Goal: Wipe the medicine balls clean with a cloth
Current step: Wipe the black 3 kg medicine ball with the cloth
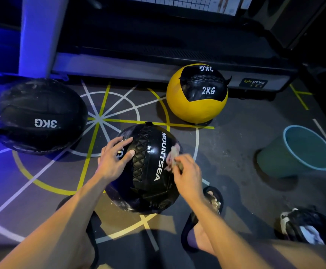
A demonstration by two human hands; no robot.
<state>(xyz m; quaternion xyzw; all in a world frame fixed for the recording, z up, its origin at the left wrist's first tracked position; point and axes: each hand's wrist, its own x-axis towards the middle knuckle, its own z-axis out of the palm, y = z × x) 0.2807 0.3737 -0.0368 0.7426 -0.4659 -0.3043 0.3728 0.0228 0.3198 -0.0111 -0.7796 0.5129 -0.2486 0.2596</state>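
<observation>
Mid-wipe at lower centre: right hand [187, 171] pinching cloth [172, 158] against black MOUNTSEA ball [148, 171], left hand [113, 158] spread flat, steadying. Likely next: rotating to smudged underside. Beyond, 3KG ball [39, 115] upper left, yellow 2KG ball [197, 94] upper right, awaiting cleaning.

3 med balls [146, 167], 1 cloth [172, 158], 1 bucket [286, 158]

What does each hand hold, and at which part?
Right hand pinches the cloth at its lower end. Left hand holds nothing; it rests on the MOUNTSEA ball.
</observation>
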